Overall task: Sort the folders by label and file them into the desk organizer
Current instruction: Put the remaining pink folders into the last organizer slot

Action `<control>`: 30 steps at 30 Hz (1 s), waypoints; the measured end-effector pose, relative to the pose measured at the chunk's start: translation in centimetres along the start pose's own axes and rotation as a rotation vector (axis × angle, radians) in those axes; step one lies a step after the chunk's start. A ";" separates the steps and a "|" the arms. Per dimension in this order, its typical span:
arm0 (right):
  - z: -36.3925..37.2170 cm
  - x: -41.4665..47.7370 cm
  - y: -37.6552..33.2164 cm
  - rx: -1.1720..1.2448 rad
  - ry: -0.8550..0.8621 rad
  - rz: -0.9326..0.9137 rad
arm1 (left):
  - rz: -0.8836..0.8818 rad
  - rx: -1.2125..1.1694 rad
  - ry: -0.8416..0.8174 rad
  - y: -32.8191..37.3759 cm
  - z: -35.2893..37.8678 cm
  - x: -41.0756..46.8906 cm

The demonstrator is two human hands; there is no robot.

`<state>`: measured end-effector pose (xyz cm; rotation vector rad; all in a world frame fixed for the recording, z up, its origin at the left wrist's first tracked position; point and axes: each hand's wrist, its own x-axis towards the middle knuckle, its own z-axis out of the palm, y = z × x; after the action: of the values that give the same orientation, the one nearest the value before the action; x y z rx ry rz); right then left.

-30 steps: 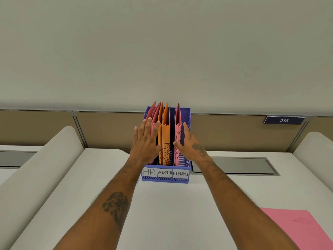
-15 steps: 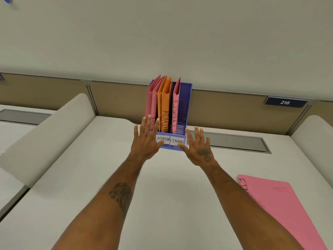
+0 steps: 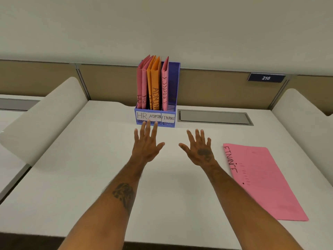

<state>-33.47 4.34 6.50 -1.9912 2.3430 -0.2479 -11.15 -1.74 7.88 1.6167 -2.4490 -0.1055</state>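
A blue desk organizer [image 3: 175,83] stands at the back of the white desk, its front labelled HR, ADMIN and FINANCE. Two pink HR folders [image 3: 141,83] stand in its left slot, two orange ADMIN folders [image 3: 155,83] in the middle, and one pink FINANCE folder [image 3: 164,87] on the right. Another pink folder marked FINANCE [image 3: 263,181] lies flat on the desk at the right. My left hand [image 3: 146,145] hovers just in front of the organizer with fingers spread, holding nothing. Beside it, my right hand [image 3: 199,148] is also spread and empty, left of the flat folder.
A grey cable hatch [image 3: 215,117] is set into the desk [image 3: 90,177] right of the organizer. Curved white dividers [image 3: 45,116] rise at both sides. A tan partition with a plate reading 216 [image 3: 266,77] runs along the back.
Both hands have drawn back from the organizer's folders toward me and now hover spread above the desk. The view tilted down, showing more of the flat pink folder.
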 end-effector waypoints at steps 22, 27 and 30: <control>-0.4 -10.5 20.5 0.046 -0.095 0.317 | 0.252 -0.109 -0.112 20.3 8.2 -0.9; 0.4 -10.5 28.0 0.044 -0.126 0.320 | 0.238 -0.097 -0.190 26.9 11.4 0.1; 1.4 -11.2 31.8 0.038 -0.174 0.326 | 0.198 -0.104 -0.260 29.6 13.3 -0.1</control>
<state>-62.37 20.13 -0.60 -1.5138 2.4758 -0.0969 -40.61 9.42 -0.07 1.3852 -2.7290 -0.4298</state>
